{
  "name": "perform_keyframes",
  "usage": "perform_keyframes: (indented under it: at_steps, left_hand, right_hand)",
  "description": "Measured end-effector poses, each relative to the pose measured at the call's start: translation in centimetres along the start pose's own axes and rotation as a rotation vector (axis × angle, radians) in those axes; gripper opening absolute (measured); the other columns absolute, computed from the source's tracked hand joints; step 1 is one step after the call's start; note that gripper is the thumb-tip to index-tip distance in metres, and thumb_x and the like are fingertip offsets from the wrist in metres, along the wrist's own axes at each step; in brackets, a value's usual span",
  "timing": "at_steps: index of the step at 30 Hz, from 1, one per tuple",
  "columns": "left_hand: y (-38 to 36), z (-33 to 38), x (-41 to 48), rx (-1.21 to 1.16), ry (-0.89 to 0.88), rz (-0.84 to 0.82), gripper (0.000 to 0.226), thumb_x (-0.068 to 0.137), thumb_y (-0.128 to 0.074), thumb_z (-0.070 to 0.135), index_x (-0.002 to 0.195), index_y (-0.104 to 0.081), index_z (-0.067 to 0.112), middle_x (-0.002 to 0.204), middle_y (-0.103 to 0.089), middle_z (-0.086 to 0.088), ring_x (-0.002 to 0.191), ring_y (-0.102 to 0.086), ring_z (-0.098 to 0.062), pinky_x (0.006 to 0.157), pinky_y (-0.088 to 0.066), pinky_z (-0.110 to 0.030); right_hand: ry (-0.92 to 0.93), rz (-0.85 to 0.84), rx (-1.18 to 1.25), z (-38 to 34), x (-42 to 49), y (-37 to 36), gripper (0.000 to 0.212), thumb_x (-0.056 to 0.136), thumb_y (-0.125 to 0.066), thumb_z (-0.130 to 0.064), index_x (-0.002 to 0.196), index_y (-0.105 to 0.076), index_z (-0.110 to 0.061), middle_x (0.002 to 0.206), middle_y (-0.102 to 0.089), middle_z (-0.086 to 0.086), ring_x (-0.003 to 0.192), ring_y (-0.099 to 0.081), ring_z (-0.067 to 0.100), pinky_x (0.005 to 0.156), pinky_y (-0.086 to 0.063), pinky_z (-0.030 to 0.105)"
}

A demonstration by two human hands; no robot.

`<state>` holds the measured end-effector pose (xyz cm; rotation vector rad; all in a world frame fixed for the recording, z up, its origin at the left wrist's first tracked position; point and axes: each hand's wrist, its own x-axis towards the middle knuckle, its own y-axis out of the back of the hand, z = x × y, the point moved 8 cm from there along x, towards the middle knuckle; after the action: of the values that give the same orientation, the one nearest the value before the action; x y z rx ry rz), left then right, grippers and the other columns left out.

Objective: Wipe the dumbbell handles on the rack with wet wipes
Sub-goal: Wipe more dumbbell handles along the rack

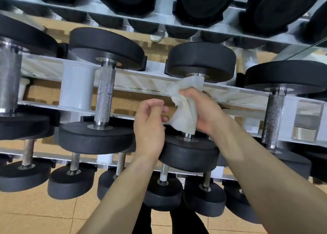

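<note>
Head view: dumbbell point(189, 154) lies on the middle tier of the white rack point(141, 81).
Right hand point(203, 109): fist closed around wet wipe point(184, 113), wrapped round the handle point(188, 136).
Left hand point(150, 122): fingers curled beside wipe; hold indeterminate.

Bright, even indoor light, soft shadows, slight blur, wide-angle bending at edges.

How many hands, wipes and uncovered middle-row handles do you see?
Hands: 2, the left hand and the right hand
Wipes: 1, the wet wipe
Uncovered middle-row handles: 3
Total: 6
</note>
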<state>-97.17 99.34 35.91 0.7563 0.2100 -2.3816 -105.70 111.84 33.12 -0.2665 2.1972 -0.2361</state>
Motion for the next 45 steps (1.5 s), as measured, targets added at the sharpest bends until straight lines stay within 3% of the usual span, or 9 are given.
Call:
perform_keyframes:
  at_steps: [4,8,11,15,19,25,29,33,45]
  left_hand:
    - [0.0,-0.2,0.1,0.042,-0.038,0.023,0.015,0.098,-0.054,0.018,0.092,-0.066,0.025,0.086,-0.073,0.005,0.071,-0.061,-0.008,0.075,-0.048,-0.032]
    - [0.3,0.0,0.2,0.08,-0.06,0.054,0.015,0.097,-0.054,0.019,0.091,-0.065,0.028,0.09,-0.072,0.006,0.075,-0.061,-0.008,0.078,-0.048,-0.032]
    - [0.1,-0.1,0.0,0.089,-0.05,0.048,0.017,0.097,-0.053,0.021,0.09,-0.063,0.031,0.092,-0.07,0.006,0.076,-0.061,-0.008,0.079,-0.048,-0.033]
    - [-0.2,-0.5,0.0,0.096,-0.021,0.037,0.016,0.099,-0.05,0.024,0.095,-0.064,0.03,0.092,-0.07,0.011,0.08,-0.063,-0.009,0.082,-0.05,-0.036]
    - [-0.3,-0.7,-0.1,0.087,0.024,0.04,0.017,0.099,-0.049,0.024,0.101,-0.066,0.025,0.09,-0.07,0.013,0.084,-0.065,-0.009,0.084,-0.05,-0.036]
    - [-0.5,-0.6,0.0,0.065,0.034,0.03,0.017,0.1,-0.049,0.024,0.1,-0.066,0.021,0.092,-0.07,0.009,0.081,-0.065,-0.008,0.076,-0.046,-0.028]
    - [-0.3,-0.5,0.1,0.106,-0.012,0.041,0.016,0.096,-0.048,0.026,0.092,-0.064,0.028,0.091,-0.069,0.006,0.08,-0.062,-0.011,0.08,-0.049,-0.035]
    - [-0.4,-0.1,-0.1,0.126,-0.034,0.038,0.015,0.09,-0.047,0.033,0.086,-0.061,0.032,0.092,-0.067,-0.001,0.082,-0.06,-0.018,0.079,-0.048,-0.036]
    - [-0.7,-0.7,0.4,0.161,0.016,0.002,0.017,0.101,-0.047,0.024,0.096,-0.063,0.026,0.085,-0.067,0.012,0.082,-0.061,-0.009,0.08,-0.048,-0.03]
  right_hand:
    - [0.107,0.41,-0.228,-1.1,-1.0,1.4,0.012,0.085,-0.071,-0.02,0.09,-0.062,-0.014,0.089,-0.069,0.005,0.086,-0.07,0.026,0.081,-0.06,0.042]
    - [0.222,0.568,-0.413,-2.1,-1.4,1.5,0.015,0.086,-0.068,-0.024,0.079,-0.056,-0.021,0.08,-0.061,-0.004,0.073,-0.059,0.016,0.059,-0.043,0.023]
    - [0.147,0.426,-0.305,-1.6,-0.5,1.7,0.009,0.085,-0.07,-0.019,0.088,-0.066,-0.012,0.082,-0.067,0.003,0.079,-0.066,0.023,0.07,-0.052,0.03]
    - [-0.135,-0.099,-0.052,1.2,0.5,1.2,0.051,0.073,-0.081,-0.023,0.116,-0.066,-0.002,0.106,-0.068,0.022,0.099,-0.065,0.033,0.096,-0.054,0.045]
    - [-0.255,-0.316,-0.037,2.7,0.4,0.9,0.067,0.051,-0.094,-0.034,0.107,-0.069,-0.008,0.098,-0.063,0.016,0.091,-0.063,0.03,0.086,-0.055,0.04]
    - [-0.146,-0.062,-0.138,2.2,-0.6,1.7,0.031,0.087,-0.071,-0.02,0.114,-0.068,-0.006,0.105,-0.072,0.015,0.096,-0.069,0.03,0.087,-0.054,0.042]
    - [-0.005,0.301,-0.539,1.7,-1.9,2.8,0.022,0.085,-0.072,-0.025,0.101,-0.073,-0.01,0.098,-0.076,0.01,0.091,-0.073,0.026,0.08,-0.058,0.038]
    - [-0.021,0.296,-0.703,1.3,-2.6,2.8,0.025,0.084,-0.072,-0.025,0.102,-0.07,-0.009,0.094,-0.074,0.008,0.087,-0.072,0.024,0.071,-0.055,0.034]
    - [-0.071,0.015,0.133,-1.2,0.5,0.3,0.01,0.09,-0.071,-0.02,0.085,-0.068,-0.013,0.069,-0.067,0.004,0.063,-0.066,0.017,0.058,-0.052,0.027]
